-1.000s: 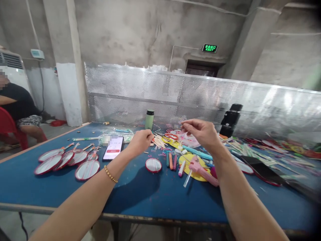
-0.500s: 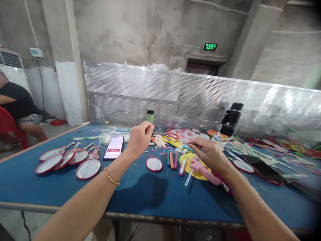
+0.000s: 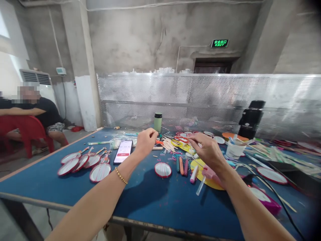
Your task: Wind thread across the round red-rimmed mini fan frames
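My left hand (image 3: pixel 147 142), with a beaded bracelet at the wrist, is raised over the table, thumb and fingers pinched together. What it pinches, if anything, is too small to make out. Opposite it, my right hand (image 3: pixel 207 149) also has its fingertips pressed together; its contents do not show clearly. Between and below the hands lies a small round red-rimmed disc (image 3: pixel 163 170) with lines across its white face. Under my right forearm, a pink glue gun (image 3: pixel 212 175) with a clear stick rests on a yellow disc (image 3: pixel 198 164). Red-handled scissors (image 3: pixel 182 138) lie behind, between the hands.
Several red-rimmed round fans (image 3: pixel 100 172) lie at left beside a lit phone (image 3: pixel 123 151). Markers (image 3: pixel 181 166), wooden sticks (image 3: pixel 170 144), a green bottle (image 3: pixel 157 122) and a white cup (image 3: pixel 235 150) stand or lie around. A cable (image 3: pixel 278 197) crosses the right side. A seated person (image 3: pixel 50 108) is at far left.
The view has turned leftward and levelled, so the table things appear farther right. Both hands stay raised and pinched, slightly lower in the picture. The small disc remains on the table.
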{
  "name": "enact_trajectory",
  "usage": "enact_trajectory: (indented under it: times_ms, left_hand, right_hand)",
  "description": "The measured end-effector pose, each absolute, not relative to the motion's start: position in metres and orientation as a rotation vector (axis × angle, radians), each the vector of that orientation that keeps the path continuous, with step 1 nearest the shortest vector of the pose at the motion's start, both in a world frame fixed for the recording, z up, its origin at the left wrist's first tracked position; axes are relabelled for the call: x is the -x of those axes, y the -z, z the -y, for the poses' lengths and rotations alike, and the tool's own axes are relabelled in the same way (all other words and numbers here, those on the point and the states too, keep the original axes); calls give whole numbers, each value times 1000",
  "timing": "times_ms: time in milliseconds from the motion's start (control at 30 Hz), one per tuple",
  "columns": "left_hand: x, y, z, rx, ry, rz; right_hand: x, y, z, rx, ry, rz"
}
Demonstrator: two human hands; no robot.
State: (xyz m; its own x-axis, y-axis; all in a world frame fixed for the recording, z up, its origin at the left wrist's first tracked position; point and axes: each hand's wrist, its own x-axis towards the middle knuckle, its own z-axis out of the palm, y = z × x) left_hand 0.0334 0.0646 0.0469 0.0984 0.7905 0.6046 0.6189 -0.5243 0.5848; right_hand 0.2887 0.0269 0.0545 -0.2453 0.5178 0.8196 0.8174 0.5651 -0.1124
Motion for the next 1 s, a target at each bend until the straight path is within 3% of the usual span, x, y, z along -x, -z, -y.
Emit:
enact_trajectory:
  times_ms: [200,533,1000]
  left_hand:
    - [-61,-35,-97,-2256,-874,-1491]
    - [-102,-12,-140,-2643,-466,-1589]
    - [-117,-10,-157,-2921,-384,-1514]
  right_hand:
    - [-302,-40,-32,1139,361,1849]
    - [-301,-33,-33,1154,287,1778]
    - [-303,-30,-32,1210,248,1779]
